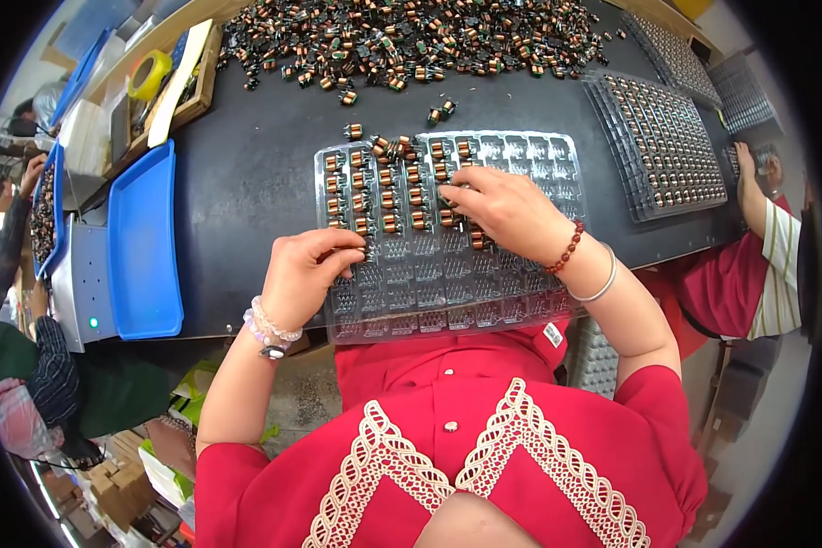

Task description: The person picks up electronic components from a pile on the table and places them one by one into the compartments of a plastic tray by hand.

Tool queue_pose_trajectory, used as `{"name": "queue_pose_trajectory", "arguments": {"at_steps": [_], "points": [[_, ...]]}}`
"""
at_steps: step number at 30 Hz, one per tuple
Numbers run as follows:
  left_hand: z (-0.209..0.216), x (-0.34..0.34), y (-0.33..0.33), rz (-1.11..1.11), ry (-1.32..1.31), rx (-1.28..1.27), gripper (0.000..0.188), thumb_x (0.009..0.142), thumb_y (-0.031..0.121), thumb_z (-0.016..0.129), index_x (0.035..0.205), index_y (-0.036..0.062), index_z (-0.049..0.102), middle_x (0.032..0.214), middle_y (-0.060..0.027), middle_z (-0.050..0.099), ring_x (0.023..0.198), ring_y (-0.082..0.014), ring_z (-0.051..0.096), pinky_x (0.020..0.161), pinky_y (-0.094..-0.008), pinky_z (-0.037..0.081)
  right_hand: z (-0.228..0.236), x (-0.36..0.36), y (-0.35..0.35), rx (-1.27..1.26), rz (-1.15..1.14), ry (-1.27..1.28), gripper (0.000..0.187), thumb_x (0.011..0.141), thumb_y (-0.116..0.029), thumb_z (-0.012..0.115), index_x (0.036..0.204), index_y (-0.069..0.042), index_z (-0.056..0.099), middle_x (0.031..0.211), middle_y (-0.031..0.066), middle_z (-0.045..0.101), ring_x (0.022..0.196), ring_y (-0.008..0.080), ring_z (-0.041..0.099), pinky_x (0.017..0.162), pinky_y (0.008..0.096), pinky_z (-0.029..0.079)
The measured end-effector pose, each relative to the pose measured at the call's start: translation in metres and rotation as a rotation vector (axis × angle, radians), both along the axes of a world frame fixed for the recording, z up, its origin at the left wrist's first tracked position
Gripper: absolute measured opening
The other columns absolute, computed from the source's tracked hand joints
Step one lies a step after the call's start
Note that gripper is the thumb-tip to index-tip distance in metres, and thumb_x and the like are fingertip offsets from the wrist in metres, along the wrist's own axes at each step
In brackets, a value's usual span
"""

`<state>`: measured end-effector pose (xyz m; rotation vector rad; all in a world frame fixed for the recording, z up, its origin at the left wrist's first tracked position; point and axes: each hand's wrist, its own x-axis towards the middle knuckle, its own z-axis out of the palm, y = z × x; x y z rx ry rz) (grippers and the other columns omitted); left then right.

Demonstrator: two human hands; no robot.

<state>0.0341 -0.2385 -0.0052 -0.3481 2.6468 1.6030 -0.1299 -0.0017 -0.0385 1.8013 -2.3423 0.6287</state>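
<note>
A clear plastic tray (543, 164) with moulded pockets lies in front of me, its near edge reaching over the table edge. Small copper-wound coils (390, 198) fill pockets in its far left part, while pockets at the near side and far right hold none. At the left side of the tray, my left hand (309, 269) pinches a small coil, mostly hidden by the fingertips. My right hand (507, 208) is over the middle columns, thumb and fingers closed on another coil at a pocket. A little heap of loose coils (395, 148) rests on the tray's far edge.
A large pile of coils (411, 41) spreads along the table's far side. Stacked filled trays (667, 146) stand at right, near another person's hand (746, 169). At left are a blue tray (144, 242) and a wooden box with yellow tape (149, 75). People sit on both sides.
</note>
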Motion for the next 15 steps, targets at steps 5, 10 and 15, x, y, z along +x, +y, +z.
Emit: {"name": "queue_pose_trajectory", "arguments": {"at_steps": [5,10,15], "points": [[-0.016,-0.001,0.0,-0.086,0.241,-0.508,0.01,0.073,0.003,0.073,0.083,0.0023,0.07,0.102,-0.007,0.063,0.103,-0.0234,0.058,0.083,-0.0339,0.05,0.015,0.003,-0.003,0.099,-0.093,-0.168,0.02,0.082,-0.011,0.066,0.102,-0.007,0.065,0.102,0.0076,0.061,0.088,0.0265,0.063,0.074,0.035,0.052],[-0.03,-0.005,0.004,-0.024,0.192,-0.553,0.01,0.068,0.006,0.076,0.075,0.0044,0.068,0.117,-0.0086,0.053,0.123,-0.0331,0.039,0.096,-0.0407,0.041,0.01,0.004,0.0,-0.005,-0.052,-0.132,0.018,0.082,-0.011,0.066,0.099,-0.007,0.067,0.106,0.0064,0.065,0.091,0.0253,0.063,0.075,0.0349,0.053],[-0.031,-0.022,0.001,-0.041,0.272,-0.567,0.018,0.071,0.006,0.073,0.089,0.0073,0.068,0.114,-0.0088,0.057,0.119,-0.0326,0.044,0.098,-0.0425,0.039,0.008,0.005,0.001,0.017,-0.036,-0.048,0.017,0.081,-0.011,0.066,0.098,-0.007,0.068,0.102,0.0058,0.068,0.091,0.0239,0.064,0.075,0.0346,0.053]]}}
